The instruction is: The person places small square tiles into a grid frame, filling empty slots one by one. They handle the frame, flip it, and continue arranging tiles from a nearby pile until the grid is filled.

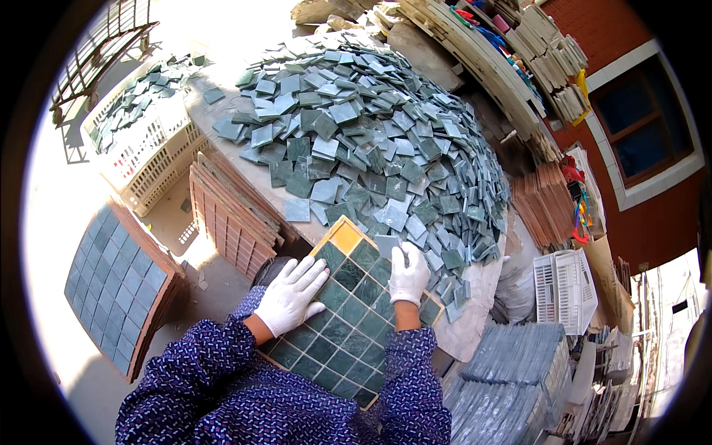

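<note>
Stone tile, thin, square and grey-green, sits at one o'clock from the middle of the gridded tray, which shows bare yellow at twelve o'clock. Your gloved right hand, at two o'clock, is closed with the thumb and bent fingers pinching that tile near its edge; just how the fingertips sit on its underside, you cannot tell. Your gloved left hand, between nine and ten o'clock, lies palm down, fingers extended and thumb apart, resting on the laid tiles without grasping anything. Expect the tile to feel light for one hand, yet stiff and unyielding, and likely brittle at its corners, so a knock could chip it. Its flat face looks smooth, and cloth gloves may slide on it; pinch across two opposite edges rather than by a corner, and keep your fingertips shallow. Loose pieces in the tile heap, at twelve o'clock beyond the tray, overlap at angles, so their raised edges probably offer the easiest hold.
</note>
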A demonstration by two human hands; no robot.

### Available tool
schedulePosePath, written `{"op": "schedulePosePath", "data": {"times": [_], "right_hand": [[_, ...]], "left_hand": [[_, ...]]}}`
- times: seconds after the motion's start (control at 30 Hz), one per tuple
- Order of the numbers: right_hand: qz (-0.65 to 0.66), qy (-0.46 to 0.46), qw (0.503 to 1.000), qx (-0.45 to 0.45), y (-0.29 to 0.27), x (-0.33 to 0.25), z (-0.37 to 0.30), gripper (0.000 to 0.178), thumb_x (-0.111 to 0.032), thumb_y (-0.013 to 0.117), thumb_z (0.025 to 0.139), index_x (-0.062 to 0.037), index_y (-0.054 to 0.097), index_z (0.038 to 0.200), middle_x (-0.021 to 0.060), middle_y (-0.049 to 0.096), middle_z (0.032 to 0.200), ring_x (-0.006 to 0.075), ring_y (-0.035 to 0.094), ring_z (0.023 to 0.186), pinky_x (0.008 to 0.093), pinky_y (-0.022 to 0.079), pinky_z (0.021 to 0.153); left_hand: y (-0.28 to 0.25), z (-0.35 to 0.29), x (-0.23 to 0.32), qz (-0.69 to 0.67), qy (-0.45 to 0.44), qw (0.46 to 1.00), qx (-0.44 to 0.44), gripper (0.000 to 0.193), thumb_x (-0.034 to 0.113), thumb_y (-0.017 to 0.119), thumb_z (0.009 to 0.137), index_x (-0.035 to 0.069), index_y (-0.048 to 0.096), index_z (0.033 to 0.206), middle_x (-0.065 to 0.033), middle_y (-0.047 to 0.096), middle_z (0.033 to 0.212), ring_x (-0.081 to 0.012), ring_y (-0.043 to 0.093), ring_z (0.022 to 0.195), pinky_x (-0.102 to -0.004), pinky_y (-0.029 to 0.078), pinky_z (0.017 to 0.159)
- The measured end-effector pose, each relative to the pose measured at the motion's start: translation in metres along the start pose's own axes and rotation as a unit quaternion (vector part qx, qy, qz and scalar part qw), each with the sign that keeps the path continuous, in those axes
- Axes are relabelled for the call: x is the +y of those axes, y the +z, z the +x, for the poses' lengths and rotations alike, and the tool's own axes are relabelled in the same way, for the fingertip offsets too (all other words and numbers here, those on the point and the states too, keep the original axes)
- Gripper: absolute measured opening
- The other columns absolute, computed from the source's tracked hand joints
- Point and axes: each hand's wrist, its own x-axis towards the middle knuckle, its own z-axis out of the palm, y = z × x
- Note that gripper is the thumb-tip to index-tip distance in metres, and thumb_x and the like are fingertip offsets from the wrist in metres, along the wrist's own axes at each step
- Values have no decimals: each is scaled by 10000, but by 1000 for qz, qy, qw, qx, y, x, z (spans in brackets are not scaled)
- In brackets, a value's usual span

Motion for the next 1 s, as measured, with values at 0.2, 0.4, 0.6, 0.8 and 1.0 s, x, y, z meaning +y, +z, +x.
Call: {"op": "schedulePosePath", "data": {"times": [0.2, 0.4, 0.6, 0.8, 1.0], "right_hand": [[-31, -143, 980, -133, 39, -52, -26, 283, -252, 738, 760, -106, 609, 965, 88, 587, 1100, 300, 584, 977, 406, 480, 832], [-11, -67, 988, -142, 49, -53, -17, 262, -203, 733, 745, -81, 633, 954, 114, 588, 1111, 324, 568, 1029, 424, 474, 863], [-73, -46, 981, -171, 60, -59, -23, 238, -227, 720, 752, -97, 647, 938, 95, 603, 1055, 308, 581, 979, 418, 480, 849], [-110, -69, 983, -133, 50, -60, -12, 315, -312, 729, 748, -127, 635, 985, 66, 586, 1083, 297, 567, 957, 411, 480, 809], [68, 67, 993, -72, 16, -40, -28, 293, -246, 662, 836, -90, 633, 1082, 116, 608, 1150, 320, 585, 1047, 403, 470, 886]], "left_hand": [[5, -5, -2, -4, -7, 1000, 12, 669, 409, 619, 810, 16, 475, 1331, -149, 441, 1408, -325, 354, 1343, -473, 264, 1109], [2, -6, -1, -2, -9, 1000, 5, 678, 410, 620, 801, 7, 474, 1326, -153, 450, 1395, -336, 358, 1336, -468, 270, 1104], [2, -4, 2, 7, -11, 1000, -2, 683, 384, 641, 793, 7, 466, 1335, -158, 434, 1413, -343, 344, 1350, -470, 259, 1112], [0, -1, 0, -11, -20, 1000, -14, 681, 355, 649, 810, 11, 439, 1358, -173, 393, 1445, -344, 317, 1373, -488, 240, 1122], [-6, 42, -6, 46, 17, 999, -16, 706, 419, 592, 848, 4, 400, 1386, -172, 360, 1471, -334, 295, 1387, -481, 190, 1139]]}}
